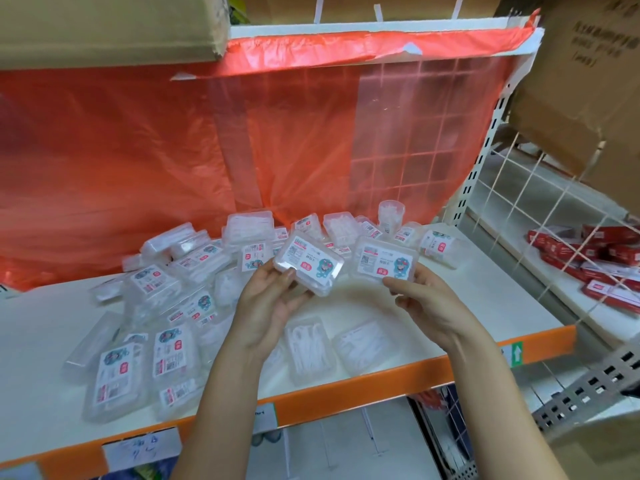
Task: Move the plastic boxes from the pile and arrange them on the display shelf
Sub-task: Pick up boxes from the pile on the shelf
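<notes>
The left hand (266, 306) pinched one box (309, 263) by its near edge, thumb on the labelled lid and fingers beneath. The right hand (426, 299) pinched a second box (387, 259) by its near right corner in the same manner. Both boxes were held above the shelf (381, 306), label up, just beside each other, long axes running roughly left to right, the left one tilted.

Directly below the hands lay two unlabelled boxes (332, 346), side by side near the front edge. The pile (166, 299) extended left and rearward. Bare shelf lay to the right, nearer the right hand, so that box was judged likelier to be set down first.
</notes>
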{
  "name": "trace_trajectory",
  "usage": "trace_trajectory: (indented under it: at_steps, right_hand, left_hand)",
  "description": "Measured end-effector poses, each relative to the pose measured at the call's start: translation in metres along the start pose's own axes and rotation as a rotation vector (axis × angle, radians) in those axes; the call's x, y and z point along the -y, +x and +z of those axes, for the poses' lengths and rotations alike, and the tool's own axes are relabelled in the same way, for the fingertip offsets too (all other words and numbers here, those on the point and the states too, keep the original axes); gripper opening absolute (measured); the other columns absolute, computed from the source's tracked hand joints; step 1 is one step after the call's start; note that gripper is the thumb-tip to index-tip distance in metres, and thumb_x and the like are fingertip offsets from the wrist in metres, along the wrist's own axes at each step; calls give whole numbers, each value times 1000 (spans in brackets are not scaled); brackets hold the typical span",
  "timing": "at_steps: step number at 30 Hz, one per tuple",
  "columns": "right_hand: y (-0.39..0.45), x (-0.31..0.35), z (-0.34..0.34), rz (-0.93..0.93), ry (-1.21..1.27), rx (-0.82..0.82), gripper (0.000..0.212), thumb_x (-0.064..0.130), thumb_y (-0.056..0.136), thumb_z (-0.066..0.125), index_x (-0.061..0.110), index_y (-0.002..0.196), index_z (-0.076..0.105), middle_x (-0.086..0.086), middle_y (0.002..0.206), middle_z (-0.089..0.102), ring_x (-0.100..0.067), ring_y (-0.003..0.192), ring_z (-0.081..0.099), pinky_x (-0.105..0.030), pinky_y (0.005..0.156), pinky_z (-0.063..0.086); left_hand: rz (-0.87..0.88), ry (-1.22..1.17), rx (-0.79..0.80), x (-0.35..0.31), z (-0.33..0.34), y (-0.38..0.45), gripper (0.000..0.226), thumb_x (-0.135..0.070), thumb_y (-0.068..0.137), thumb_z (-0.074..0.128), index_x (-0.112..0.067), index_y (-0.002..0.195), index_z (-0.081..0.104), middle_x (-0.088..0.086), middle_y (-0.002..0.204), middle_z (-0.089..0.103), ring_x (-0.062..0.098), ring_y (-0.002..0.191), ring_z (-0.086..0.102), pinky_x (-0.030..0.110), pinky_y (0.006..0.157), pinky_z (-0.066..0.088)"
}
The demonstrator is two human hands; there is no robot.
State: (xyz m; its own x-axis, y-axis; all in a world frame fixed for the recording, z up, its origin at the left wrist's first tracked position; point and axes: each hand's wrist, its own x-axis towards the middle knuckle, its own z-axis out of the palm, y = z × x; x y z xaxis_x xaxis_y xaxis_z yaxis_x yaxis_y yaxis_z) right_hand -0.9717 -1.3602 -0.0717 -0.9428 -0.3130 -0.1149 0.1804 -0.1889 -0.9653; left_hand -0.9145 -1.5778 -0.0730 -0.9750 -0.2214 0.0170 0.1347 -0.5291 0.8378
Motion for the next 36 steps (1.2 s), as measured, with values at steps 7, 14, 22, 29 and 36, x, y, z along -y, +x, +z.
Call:
trace_trajectory:
  at_steps: [7,14,22,29,36]
  right_hand:
    - [-1,-4,5,61,442,6,26,10,76,59,12,101,62,-3,88,72,-14,83,66,-34,80,55]
    - [0,-14,15,148,488,59,34,21,79,59,9,110,60,-8,96,72,-25,88,70,-45,75,58]
    - [6,-25,28,154,285,-88,42,22,95,54,1,130,46,-24,126,58,-28,102,63,-35,65,55]
    - [6,-22,35,123,234,-91,40,23,94,52,2,129,49,-19,121,63,-27,105,65,-40,82,55]
    - [1,-17,34,96,216,-86,9,11,96,45,12,104,49,-6,91,63,-17,79,67,-40,75,53]
  left_hand:
    - [21,45,-84,10,17,-3,27,-12,97,45,-16,119,60,1,103,72,13,91,70,29,70,58]
    - [-26,218,-216,23,27,-4,29,-25,99,47,-21,126,53,0,110,70,14,98,67,37,88,53]
    - [-73,241,-201,33,32,-4,21,-21,98,49,-23,118,50,3,114,66,15,99,65,36,89,52]
    - [-102,349,-84,39,31,-6,67,-27,73,76,-20,133,47,-1,121,64,14,113,60,41,104,44]
    - [-127,357,-35,37,28,-5,54,-3,85,65,-20,132,45,3,120,63,19,110,62,43,94,52]
